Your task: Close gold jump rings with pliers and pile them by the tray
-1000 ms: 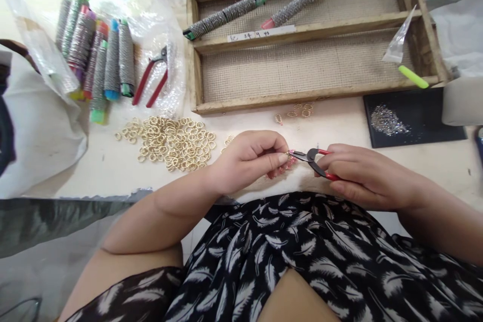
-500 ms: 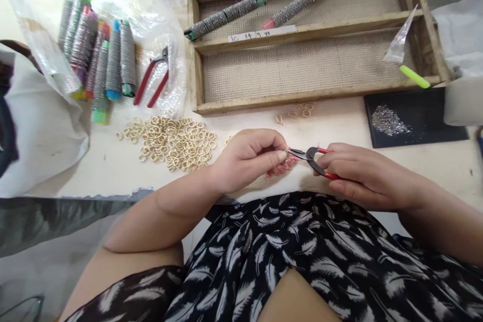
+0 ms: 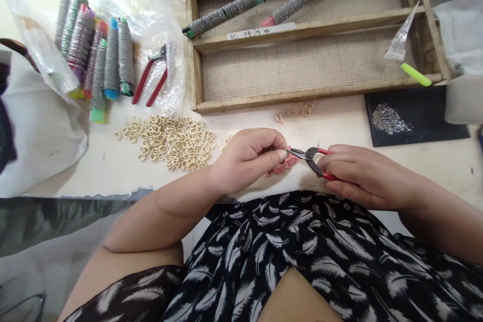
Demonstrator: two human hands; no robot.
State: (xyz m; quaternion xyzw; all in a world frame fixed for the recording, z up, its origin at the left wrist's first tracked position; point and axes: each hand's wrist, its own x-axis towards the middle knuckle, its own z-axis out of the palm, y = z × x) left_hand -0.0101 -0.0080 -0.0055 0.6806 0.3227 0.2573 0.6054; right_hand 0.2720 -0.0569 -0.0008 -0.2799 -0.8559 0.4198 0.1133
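Left hand pinching small pink piece at worktop's near edge; right hand closed around pliers, tips nipping it. Best kept steady, squeeze light.

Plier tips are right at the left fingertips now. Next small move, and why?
Probably a gentle squeeze or slight twist of the small red-handled pliers. The right hand has their tips at the small piece pinched in the left hand, above the pink beaded strand. The piece itself is too small to make out.
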